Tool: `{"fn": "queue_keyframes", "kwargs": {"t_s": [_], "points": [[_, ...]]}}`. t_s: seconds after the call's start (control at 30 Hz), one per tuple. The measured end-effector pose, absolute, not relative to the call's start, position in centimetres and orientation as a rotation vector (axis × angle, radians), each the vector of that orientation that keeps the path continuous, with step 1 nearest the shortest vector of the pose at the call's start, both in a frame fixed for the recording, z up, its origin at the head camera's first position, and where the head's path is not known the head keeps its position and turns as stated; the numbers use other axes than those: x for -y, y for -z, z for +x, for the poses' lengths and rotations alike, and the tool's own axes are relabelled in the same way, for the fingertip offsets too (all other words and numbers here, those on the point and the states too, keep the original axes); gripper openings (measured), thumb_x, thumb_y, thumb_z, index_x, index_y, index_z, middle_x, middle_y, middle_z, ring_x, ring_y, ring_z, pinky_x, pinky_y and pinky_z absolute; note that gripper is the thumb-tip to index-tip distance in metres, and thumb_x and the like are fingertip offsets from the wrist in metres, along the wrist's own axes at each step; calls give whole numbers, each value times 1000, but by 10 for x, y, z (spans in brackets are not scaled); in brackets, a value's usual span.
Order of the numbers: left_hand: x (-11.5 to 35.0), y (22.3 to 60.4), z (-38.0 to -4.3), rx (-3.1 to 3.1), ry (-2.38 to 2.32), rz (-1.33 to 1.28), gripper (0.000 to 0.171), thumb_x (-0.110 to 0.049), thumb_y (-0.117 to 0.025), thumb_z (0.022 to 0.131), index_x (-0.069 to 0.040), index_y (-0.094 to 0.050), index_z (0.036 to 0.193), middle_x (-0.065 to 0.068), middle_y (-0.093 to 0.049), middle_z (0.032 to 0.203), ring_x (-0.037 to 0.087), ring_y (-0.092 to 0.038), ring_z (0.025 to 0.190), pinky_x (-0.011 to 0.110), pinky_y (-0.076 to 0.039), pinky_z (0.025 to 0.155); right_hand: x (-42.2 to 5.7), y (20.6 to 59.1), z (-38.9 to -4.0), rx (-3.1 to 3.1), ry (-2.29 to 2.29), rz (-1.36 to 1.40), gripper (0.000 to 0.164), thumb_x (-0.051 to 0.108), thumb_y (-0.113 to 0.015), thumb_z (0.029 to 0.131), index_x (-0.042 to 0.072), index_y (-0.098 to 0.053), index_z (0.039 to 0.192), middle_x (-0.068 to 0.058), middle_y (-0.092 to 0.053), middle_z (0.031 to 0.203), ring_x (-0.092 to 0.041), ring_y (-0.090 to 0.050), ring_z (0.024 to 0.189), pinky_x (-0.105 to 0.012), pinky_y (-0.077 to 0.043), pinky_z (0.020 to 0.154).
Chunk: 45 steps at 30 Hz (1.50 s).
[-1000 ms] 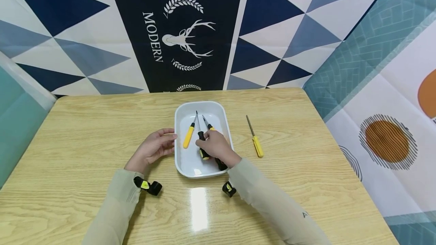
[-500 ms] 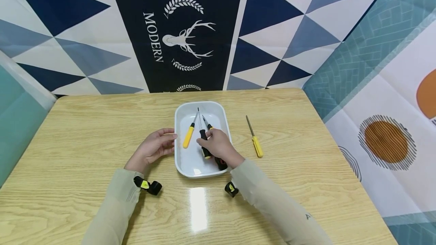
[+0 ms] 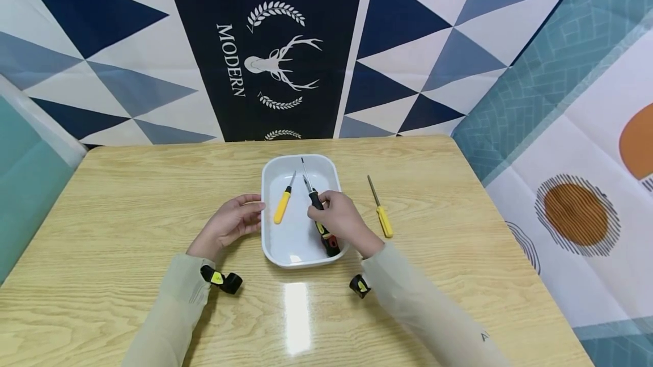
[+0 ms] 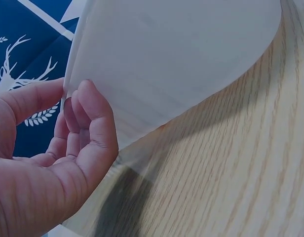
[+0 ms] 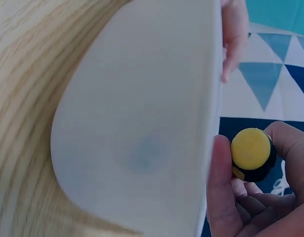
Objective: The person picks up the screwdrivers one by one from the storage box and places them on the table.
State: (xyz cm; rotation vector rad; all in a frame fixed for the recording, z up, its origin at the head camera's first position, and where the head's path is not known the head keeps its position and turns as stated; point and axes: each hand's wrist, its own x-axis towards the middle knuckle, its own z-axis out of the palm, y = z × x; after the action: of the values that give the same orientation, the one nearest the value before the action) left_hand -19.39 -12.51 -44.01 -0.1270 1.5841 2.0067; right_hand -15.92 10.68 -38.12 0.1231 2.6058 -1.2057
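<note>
A white tray (image 3: 293, 248) sits on the table. My left hand (image 3: 237, 219) holds its left rim; in the left wrist view the thumb meets the rim (image 4: 68, 74) and curled fingers lie against the outer wall. My right hand (image 3: 340, 216), over the tray's right side, grips a screwdriver (image 3: 316, 200) by its black handle, the shaft pointing away from me. Its yellow end cap (image 5: 250, 148) faces the right wrist camera. A yellow-handled screwdriver (image 3: 283, 207) lies in the tray's left half. A black-and-red handle (image 3: 331, 246) shows below my right hand, partly covered. Another tool tip shows beside the held shaft.
Right of the tray, a yellow screwdriver (image 3: 385, 222) lies on the wooden table (image 3: 153, 185). Patterned cloth (image 3: 285, 60) stands behind the table and along its sides. Each wrist wears a black strap with a small camera.
My right hand has moved right within the tray, carrying the black-handled screwdriver across from beside the yellow one. My left hand stays at the tray's rim.
</note>
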Motion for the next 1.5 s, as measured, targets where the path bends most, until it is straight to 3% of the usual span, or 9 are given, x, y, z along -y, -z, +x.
{"fn": "queue_keyframes", "kwargs": {"t_s": [0.2, 0.43, 0.67, 0.9, 1.27, 1.5], "points": [[125, 440, -195, -1585, -2007, -120, 53, -16, -59, 84, -2, -31, 127, 2, -57, 89, 10, -57, 75, 23, -52, 67, -125, 375, -157, -2632, 1219, 136, 23, 26, -60, 79, 9, -58, 94, -3, -51, 70, -13, -44, 57, -21, -37, 47], [125, 439, -194, -1599, -1994, -145, 54, -17, -60, 83, -3, -33, 128, 3, -56, 91, 10, -57, 76, 23, -52, 68, -143, 370, -155, -2632, 1270, 136, 19, 24, -57, 80, 8, -58, 92, -5, -56, 76, -14, -51, 63, -22, -45, 51], [125, 440, -194, -1609, -1992, -126, 56, -18, -61, 83, -3, -31, 129, 2, -56, 91, 9, -57, 76, 23, -52, 69, -163, 368, -156, -2694, 1248, 142, 20, 25, -57, 80, 8, -58, 91, -5, -56, 74, -14, -48, 61, -22, -40, 49], [125, 438, -193, -1623, -1989, -125, 55, -16, -59, 84, -2, -31, 130, 3, -56, 91, 9, -57, 76, 24, -52, 70, -181, 370, -155, -2687, 1274, 168, 20, 25, -56, 81, 8, -58, 90, -4, -60, 75, -13, -51, 61, -23, -44, 52], [124, 439, -193, -1601, -1991, -128, 53, -15, -58, 85, -3, -31, 129, 4, -55, 91, 10, -56, 75, 24, -52, 68, -210, 378, -154, -2637, 1302, 219, 26, 26, -54, 85, 4, -57, 99, -9, -64, 85, -13, -58, 71, -23, -48, 58], [124, 440, -193, -1601, -1992, -133, 55, -16, -58, 84, -3, -30, 130, 5, -56, 92, 11, -56, 75, 23, -52, 67, -228, 379, -151, -2650, 1267, 246, 31, 29, -52, 86, 3, -56, 104, -8, -58, 85, -17, -51, 70, -23, -44, 53]]}}
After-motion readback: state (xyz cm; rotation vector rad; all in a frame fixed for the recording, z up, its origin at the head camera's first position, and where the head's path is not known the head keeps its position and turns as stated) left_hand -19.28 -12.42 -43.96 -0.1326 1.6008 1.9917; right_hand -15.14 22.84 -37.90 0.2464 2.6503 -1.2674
